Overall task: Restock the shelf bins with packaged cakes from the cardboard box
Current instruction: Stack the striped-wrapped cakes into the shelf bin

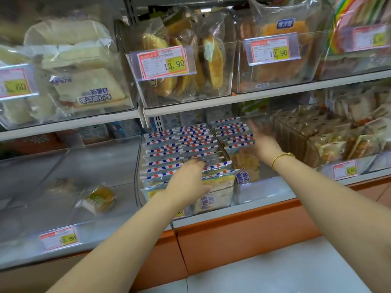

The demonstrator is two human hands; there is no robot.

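Pale grey floor (275,271) tiles are seen nearest, below the orange base (232,235) of the shelving. Two bare forearms are stretched over it to the lower shelf.

The left hand (188,182) is laid on the front cakes (196,142), its fingers spread and nearly straight across the pack tops and its thumb against the front pack. Nothing is gripped. The right hand (264,142) is held farther back, beside the right-hand row. It is blurred, with fingers straight and apart, and holds nothing. A thin gold bracelet (282,158) is worn at its wrist.

The cakes are stood upright in three close rows inside a clear plastic bin (264,191). They are glossy clear packs with red, white and blue striped top seals. Blue Chinese writing is printed on the front packs, and yellow cake shows through.

In the bin to the left a lone pack (99,198) is lying, above a tag (60,240) marked 12.80. To the right, brown packs (296,134) are ranged on edge.

On the upper shelf, rounded clear bins are hung with red-bordered tags: 13.90 (167,62) before golden flat breads (211,60), and 12.90 (273,50) farther right. At the left a white square cake (95,89) is bagged under the blue characters 蒸蛋糕.
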